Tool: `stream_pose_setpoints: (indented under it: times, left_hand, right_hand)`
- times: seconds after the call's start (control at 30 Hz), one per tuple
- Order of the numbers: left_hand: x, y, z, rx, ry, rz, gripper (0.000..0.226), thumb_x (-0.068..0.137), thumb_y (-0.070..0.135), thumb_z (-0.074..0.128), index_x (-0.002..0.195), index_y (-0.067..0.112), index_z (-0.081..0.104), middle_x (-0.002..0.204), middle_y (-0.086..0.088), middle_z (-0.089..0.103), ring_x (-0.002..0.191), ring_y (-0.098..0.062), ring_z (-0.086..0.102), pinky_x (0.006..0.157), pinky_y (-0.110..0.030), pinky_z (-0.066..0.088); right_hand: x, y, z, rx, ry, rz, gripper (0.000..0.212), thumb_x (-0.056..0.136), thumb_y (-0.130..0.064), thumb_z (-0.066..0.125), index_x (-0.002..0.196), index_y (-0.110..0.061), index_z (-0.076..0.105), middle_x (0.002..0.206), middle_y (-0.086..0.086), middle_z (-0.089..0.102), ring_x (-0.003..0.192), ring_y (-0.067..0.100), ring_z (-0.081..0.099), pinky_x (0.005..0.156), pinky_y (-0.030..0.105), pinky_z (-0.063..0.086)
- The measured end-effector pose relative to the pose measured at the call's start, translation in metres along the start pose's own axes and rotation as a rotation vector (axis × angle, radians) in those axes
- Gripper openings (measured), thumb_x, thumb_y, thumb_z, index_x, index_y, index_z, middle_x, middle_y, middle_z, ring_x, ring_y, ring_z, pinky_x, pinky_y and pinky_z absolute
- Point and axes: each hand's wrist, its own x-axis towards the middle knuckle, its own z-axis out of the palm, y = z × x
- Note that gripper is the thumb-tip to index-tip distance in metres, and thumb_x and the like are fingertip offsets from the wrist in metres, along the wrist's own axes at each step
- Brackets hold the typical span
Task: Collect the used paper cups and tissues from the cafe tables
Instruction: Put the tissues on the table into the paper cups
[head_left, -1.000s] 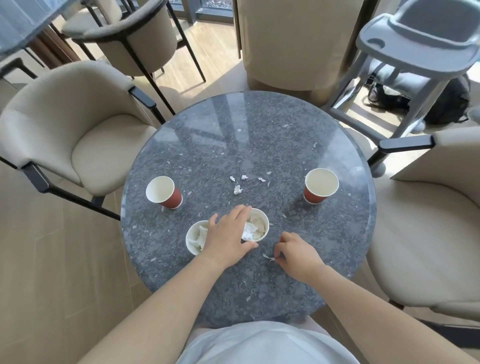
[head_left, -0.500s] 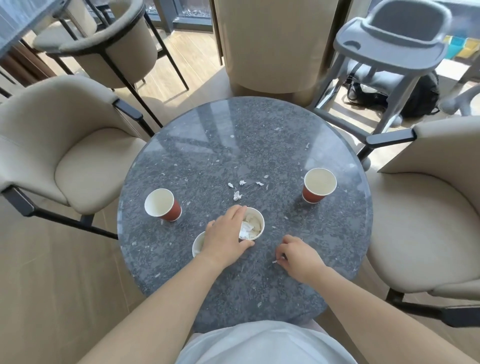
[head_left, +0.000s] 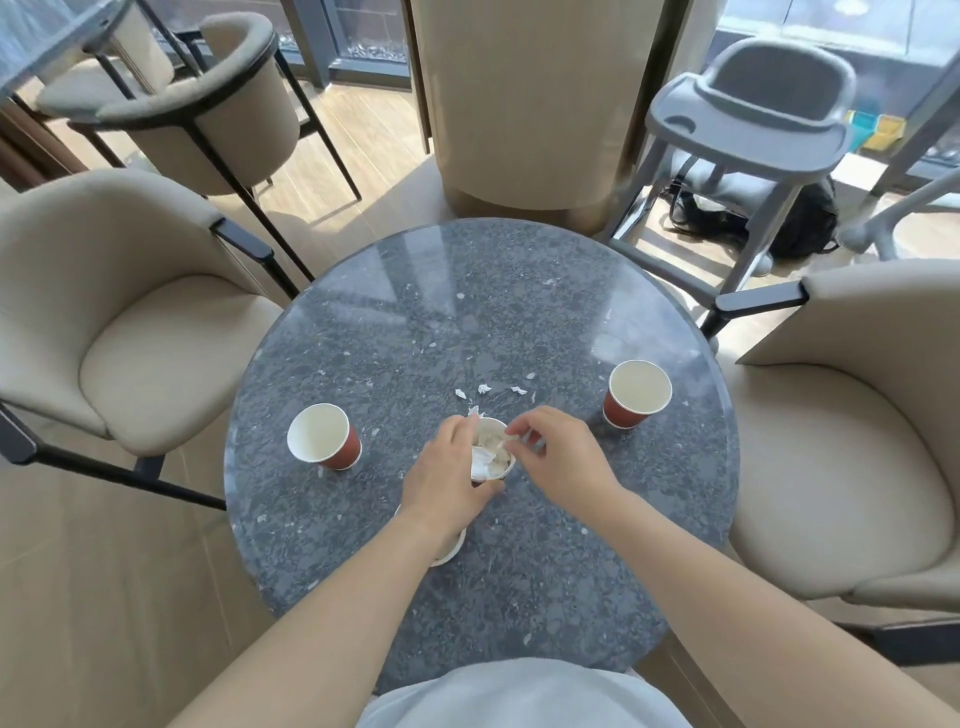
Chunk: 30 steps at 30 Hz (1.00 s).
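On the round grey stone table (head_left: 415, 322) my left hand (head_left: 447, 478) grips the rim of a paper cup (head_left: 493, 457) stuffed with white tissue. My right hand (head_left: 561, 457) hovers over that cup's right edge, fingertips pinched on a small tissue scrap (head_left: 511, 440). A second tissue-filled cup (head_left: 452, 553) is mostly hidden under my left wrist. Two red paper cups stand upright: one at the left (head_left: 323, 436), one at the right (head_left: 636, 392). A few small tissue bits (head_left: 484, 388) lie just beyond the held cup.
Beige armchairs flank the table at the left (head_left: 145, 332) and right (head_left: 841, 447). A grey high chair (head_left: 748, 124) stands at the back right with a black bag (head_left: 800, 218) under it. A wide beige column (head_left: 524, 104) rises behind the table.
My right hand lifted from the table with a tissue scrap and moved left and up to the cup's rim. The cup in my left hand shifted away from the second cup.
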Motion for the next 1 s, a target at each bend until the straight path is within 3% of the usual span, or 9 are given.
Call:
stream_pose_setpoints:
  times: [0.13, 0.23, 0.4, 0.53, 0.6, 0.7, 0.83, 1.0]
  left_hand:
    - [0.006, -0.003, -0.003, -0.057, -0.038, 0.014, 0.095, 0.069, 0.057, 0.069, 0.143, 0.023, 0.021, 0.145, 0.007, 0.027, 0.127, -0.015, 0.040, 0.095, -0.031, 0.042]
    - [0.013, -0.011, -0.013, -0.103, -0.012, -0.006, 0.085, 0.075, 0.064, 0.057, 0.142, 0.023, 0.024, 0.145, 0.009, 0.029, 0.129, -0.013, 0.038, 0.100, -0.036, 0.041]
    - [0.041, -0.037, -0.029, -0.069, 0.001, -0.049, 0.056, 0.093, 0.044, 0.043, 0.139, 0.015, 0.030, 0.145, -0.004, 0.034, 0.130, -0.023, 0.038, 0.105, -0.040, 0.036]
    - [0.063, -0.056, -0.027, 0.063, -0.106, -0.079, 0.056, 0.094, 0.038, 0.044, 0.141, 0.013, 0.028, 0.147, -0.005, 0.031, 0.130, -0.028, 0.036, 0.105, -0.039, 0.033]
    - [0.074, -0.064, -0.021, 0.121, -0.145, -0.078, 0.058, 0.093, 0.037, 0.046, 0.142, 0.012, 0.026, 0.149, -0.006, 0.027, 0.132, -0.029, 0.032, 0.108, -0.038, 0.029]
    - [0.089, -0.073, -0.010, 0.213, -0.223, -0.153, 0.070, 0.091, 0.044, 0.047, 0.146, 0.016, 0.014, 0.156, -0.006, 0.007, 0.142, -0.029, 0.011, 0.113, -0.043, 0.024]
    - [0.099, -0.082, 0.013, 0.291, -0.412, -0.266, 0.090, 0.086, 0.063, 0.040, 0.144, 0.025, -0.018, 0.151, -0.005, -0.030, 0.141, -0.028, -0.021, 0.114, -0.052, 0.008]
    - [0.099, -0.099, 0.031, 0.299, -0.484, -0.232, 0.094, 0.079, 0.076, 0.024, 0.131, 0.030, -0.039, 0.137, -0.003, -0.051, 0.133, -0.029, -0.038, 0.109, -0.057, -0.010]
  right_hand:
    - [0.004, 0.004, 0.001, -0.021, 0.031, 0.021, 0.014, 0.080, -0.017, 0.068, 0.093, -0.016, 0.065, 0.082, -0.013, 0.052, 0.071, 0.007, 0.049, 0.069, 0.018, 0.038]
    - [0.014, 0.009, -0.005, -0.034, 0.049, 0.036, 0.012, 0.080, -0.017, 0.068, 0.092, -0.016, 0.065, 0.084, -0.009, 0.056, 0.073, 0.009, 0.051, 0.070, 0.021, 0.042]
    - [0.040, 0.022, -0.014, -0.055, 0.030, 0.080, 0.011, 0.083, -0.015, 0.065, 0.094, -0.015, 0.064, 0.088, -0.005, 0.057, 0.076, 0.012, 0.052, 0.073, 0.025, 0.044]
    - [0.065, 0.037, -0.010, -0.092, -0.007, 0.132, 0.012, 0.083, -0.015, 0.064, 0.096, -0.014, 0.065, 0.091, 0.000, 0.061, 0.077, 0.011, 0.051, 0.072, 0.022, 0.041]
    - [0.076, 0.044, -0.005, -0.119, -0.057, 0.158, 0.014, 0.084, -0.016, 0.063, 0.098, -0.014, 0.064, 0.093, 0.002, 0.062, 0.080, 0.014, 0.053, 0.075, 0.027, 0.044]
    - [0.090, 0.056, 0.005, -0.163, -0.137, 0.188, 0.015, 0.084, -0.018, 0.063, 0.099, -0.014, 0.063, 0.096, 0.004, 0.062, 0.083, 0.017, 0.054, 0.075, 0.028, 0.043]
    - [0.105, 0.068, 0.018, -0.210, -0.208, 0.234, 0.018, 0.085, -0.022, 0.062, 0.102, -0.016, 0.061, 0.099, 0.001, 0.060, 0.085, 0.014, 0.052, 0.074, 0.025, 0.039]
    - [0.113, 0.080, 0.031, -0.269, -0.232, 0.230, 0.018, 0.086, -0.019, 0.061, 0.103, -0.013, 0.061, 0.102, 0.004, 0.058, 0.100, 0.022, 0.050, 0.082, 0.032, 0.044]
